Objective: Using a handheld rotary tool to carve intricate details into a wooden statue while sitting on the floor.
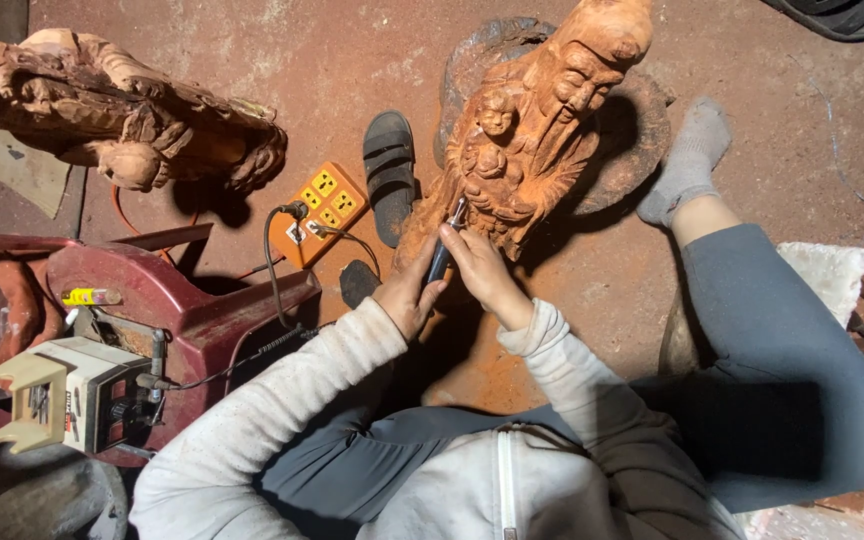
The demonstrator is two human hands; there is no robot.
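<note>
Reddish dusty floor (pixel 352 60), seemingly concrete; orange power strip (pixel 319 212) nearby.

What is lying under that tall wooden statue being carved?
Under the wooden statue shows a dark round slab, its rim ringed by orange sawdust on the floor. The statue hides the slab's middle, and both hands cover its base.

Both hands (pixel 452 275) around a rotary tool (pixel 444 250), tip seemingly against the wooden statue (pixel 537 130).

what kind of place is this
Probably a woodcarving workshop: a reddish-brown carved wooden figure worked with a slim rotary tool, orange sawdust on the floor, and another wooden carving nearby.
</note>
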